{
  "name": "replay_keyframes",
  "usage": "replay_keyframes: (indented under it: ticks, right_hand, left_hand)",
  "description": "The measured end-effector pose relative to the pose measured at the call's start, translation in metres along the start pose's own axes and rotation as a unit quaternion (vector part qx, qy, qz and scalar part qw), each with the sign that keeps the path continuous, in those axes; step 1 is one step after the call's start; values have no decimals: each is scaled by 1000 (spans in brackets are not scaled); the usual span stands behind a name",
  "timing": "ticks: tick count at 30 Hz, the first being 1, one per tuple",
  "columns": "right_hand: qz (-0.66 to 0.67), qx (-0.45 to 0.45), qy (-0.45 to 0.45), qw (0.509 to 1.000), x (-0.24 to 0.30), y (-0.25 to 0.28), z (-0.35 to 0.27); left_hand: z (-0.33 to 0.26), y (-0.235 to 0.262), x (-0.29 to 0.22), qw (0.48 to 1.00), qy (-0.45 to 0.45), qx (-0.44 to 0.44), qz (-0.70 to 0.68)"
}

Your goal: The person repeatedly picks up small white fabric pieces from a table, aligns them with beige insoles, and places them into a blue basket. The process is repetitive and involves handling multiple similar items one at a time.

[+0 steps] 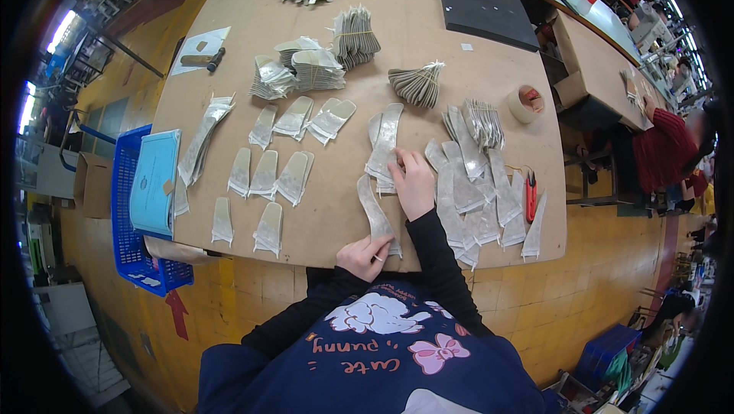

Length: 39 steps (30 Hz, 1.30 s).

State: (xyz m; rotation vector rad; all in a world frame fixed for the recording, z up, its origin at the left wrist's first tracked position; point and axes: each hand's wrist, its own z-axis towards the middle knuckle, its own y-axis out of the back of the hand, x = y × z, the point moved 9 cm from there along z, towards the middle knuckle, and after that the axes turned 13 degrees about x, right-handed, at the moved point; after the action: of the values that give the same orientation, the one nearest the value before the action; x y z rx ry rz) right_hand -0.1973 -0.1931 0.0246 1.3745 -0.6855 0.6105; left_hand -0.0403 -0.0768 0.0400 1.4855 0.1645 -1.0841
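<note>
My left hand, at the table's near edge, pinches the lower end of a curved, shiny grey cut piece. Just above and to the right, my right hand has its fingers closed on the lower right edge of another curved grey piece, which overlaps one more beneath it. What these pieces are for does not show. A loose heap of similar curved pieces lies right of my right hand. To my left, several short, round-ended pieces are laid out singly and in small overlapping sets.
Banded stacks of pieces stand farther back, with a fanned bundle nearby. Red-handled snips and a tape roll lie right. A black board is far right, a hammer far left. A blue basket adjoins the left edge.
</note>
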Motion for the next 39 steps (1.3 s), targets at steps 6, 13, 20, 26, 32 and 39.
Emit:
replay_keyframes:
  ticks: [6, 13, 20, 26, 32, 39]
  right_hand:
    - [-19, 5, -13, 1000, 6, 0, 0]
    - [85, -67, 19, 994, 4, -1, -10]
    - [351, -213, 78, 908, -17, 31, -36]
    - [365, -237, 49, 899, -24, 38, -47]
    - [331, -171, 29, 927, -20, 28, -41]
    - [-3, -67, 55, 996, 7, 8, -20]
  left_hand:
    - [0, 0, 1, 1000, 10, 8, 3]
    - [-1, -1, 1, 1000, 6, -1, 0]
    - [-1, 0, 3, 1000, 0, -4, -15]
    - [0, -1, 3, 1000, 2, 8, -24]
    - [0, 1, 1, 1000, 5, 5, -21]
    - [0, 0, 1, 1000, 3, -1, 1]
